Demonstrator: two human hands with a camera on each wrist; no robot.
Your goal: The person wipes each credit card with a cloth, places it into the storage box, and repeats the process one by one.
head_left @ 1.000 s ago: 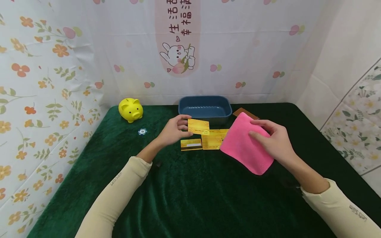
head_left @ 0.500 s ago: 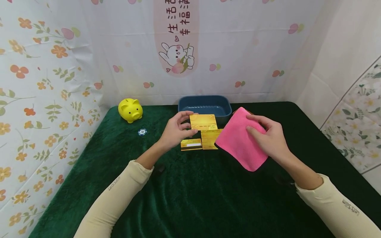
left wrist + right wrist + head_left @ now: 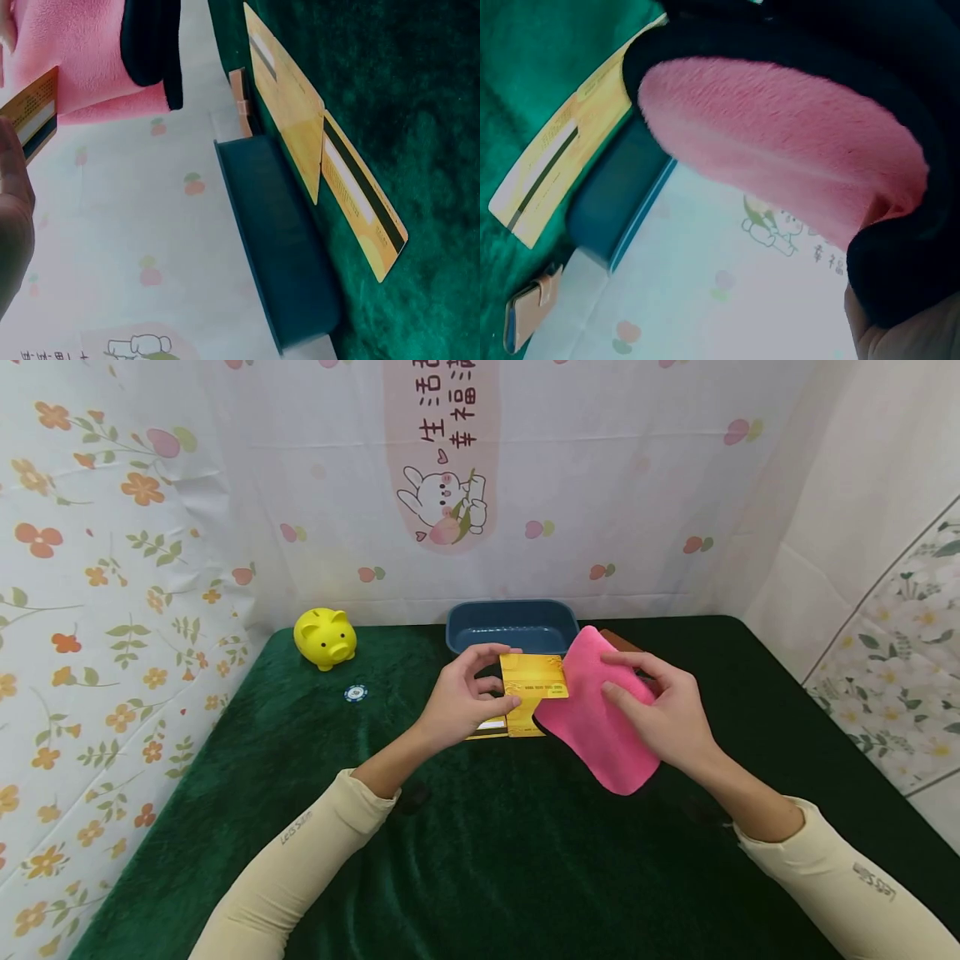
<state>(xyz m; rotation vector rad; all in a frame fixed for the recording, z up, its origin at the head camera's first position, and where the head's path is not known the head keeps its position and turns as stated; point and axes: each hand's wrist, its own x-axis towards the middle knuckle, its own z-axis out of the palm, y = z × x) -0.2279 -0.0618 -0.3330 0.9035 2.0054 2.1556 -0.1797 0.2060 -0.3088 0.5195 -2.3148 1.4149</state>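
Note:
My left hand [image 3: 468, 697] pinches a gold bank card [image 3: 534, 675] by its left edge, thumb below and fingers above. With my right hand [image 3: 667, 706] I grip a pink cloth [image 3: 600, 731], black on its other side, which hangs from thumb and fingers. The held card's right edge meets the cloth in the head view; the left wrist view shows the card's striped back against the pink pile. Beneath them, several more gold bank cards [image 3: 364, 195] lie on the green cloth, partly hidden in the head view by the hand, card and pink cloth.
Behind the cards stands a blue rectangular basin [image 3: 513, 603]. A brown wallet [image 3: 536, 309] lies to its right, partly behind the pink cloth. At the left are a yellow piggy bank [image 3: 325, 640] and a blue-and-white poker chip [image 3: 356, 693]. Printed fabric hangs behind the table.
My left hand has moved right with the bank card, and my right hand has shifted left with the pink cloth. The card and cloth have come together.

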